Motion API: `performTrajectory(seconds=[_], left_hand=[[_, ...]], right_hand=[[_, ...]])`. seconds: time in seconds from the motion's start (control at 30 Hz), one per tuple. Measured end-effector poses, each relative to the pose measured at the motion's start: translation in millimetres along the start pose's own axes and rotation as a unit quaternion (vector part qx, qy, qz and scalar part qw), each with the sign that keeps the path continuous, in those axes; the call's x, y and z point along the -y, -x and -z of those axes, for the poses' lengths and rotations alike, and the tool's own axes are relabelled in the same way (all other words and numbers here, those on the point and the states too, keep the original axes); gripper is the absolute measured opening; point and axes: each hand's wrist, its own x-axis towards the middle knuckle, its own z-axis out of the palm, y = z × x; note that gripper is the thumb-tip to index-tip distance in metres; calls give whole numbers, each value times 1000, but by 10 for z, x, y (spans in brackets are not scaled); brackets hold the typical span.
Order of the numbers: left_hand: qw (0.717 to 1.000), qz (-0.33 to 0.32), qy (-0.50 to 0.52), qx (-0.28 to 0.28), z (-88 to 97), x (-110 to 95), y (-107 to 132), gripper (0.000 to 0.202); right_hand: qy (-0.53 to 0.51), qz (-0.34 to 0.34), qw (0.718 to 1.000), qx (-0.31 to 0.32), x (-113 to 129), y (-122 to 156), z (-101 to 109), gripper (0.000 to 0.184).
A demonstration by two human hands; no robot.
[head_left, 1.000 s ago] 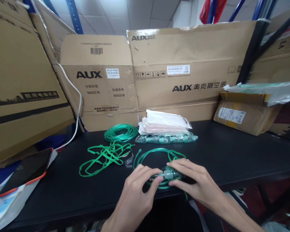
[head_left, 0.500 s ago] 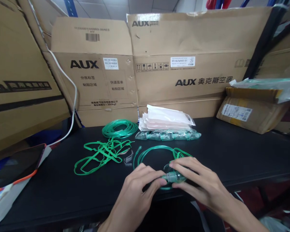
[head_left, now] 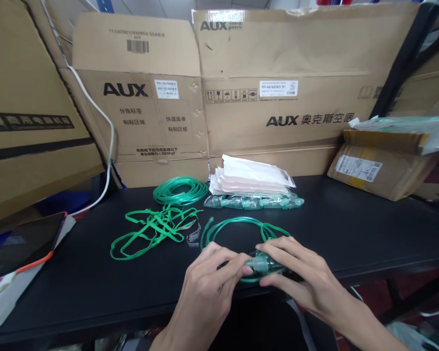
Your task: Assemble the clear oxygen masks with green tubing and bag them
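Both hands meet at the front edge of a black table (head_left: 351, 229). My left hand (head_left: 208, 287) pinches the end of a green tube (head_left: 230, 223) against a clear green mask connector (head_left: 259, 263). My right hand (head_left: 300, 278) curls over the clear mask and grips it from the right. The tube loops in a ring just behind the hands. Most of the mask is hidden under my right fingers.
Tangled green straps (head_left: 149, 231) lie left of the hands, a coiled green tube (head_left: 181, 190) behind them. White pouches (head_left: 252, 180) sit on bagged clear green parts (head_left: 254, 201). AUX cartons (head_left: 278, 83) wall the back. A phone (head_left: 22, 241) lies far left, a small carton (head_left: 376, 165) at right.
The view has tipped down a little. Both hands stay on the connector and mask, with my left fingers pressing in slightly closer.
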Motion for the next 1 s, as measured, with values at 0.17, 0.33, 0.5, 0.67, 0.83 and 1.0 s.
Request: performTrajectory(seconds=[0.17, 0.33, 0.5, 0.67, 0.83, 1.0], left_hand=[[1000, -6, -15, -3, -37, 11, 8, 24], [999, -27, -39, -15, -58, 25, 3, 15], [997, -59, -54, -18, -32, 22, 6, 17], [993, -84, -85, -13, -50, 9, 19, 15], [997, -54, -62, -8, -81, -6, 39, 21], [998, -24, -66, 0, -96, 6, 65, 27]], right_hand=[[-48, -39, 998, 6, -4, -10, -9, 33], [-96, -85, 992, 4, 0, -40, 10, 32], [-99, -99, 990, -7, 22, -46, 28, 28], [-60, -63, 996, -21, 33, -28, 19, 27], [-43, -37, 998, -20, 58, -48, 20, 29], [-33, -24, 999, -25, 73, -65, -8, 32]])
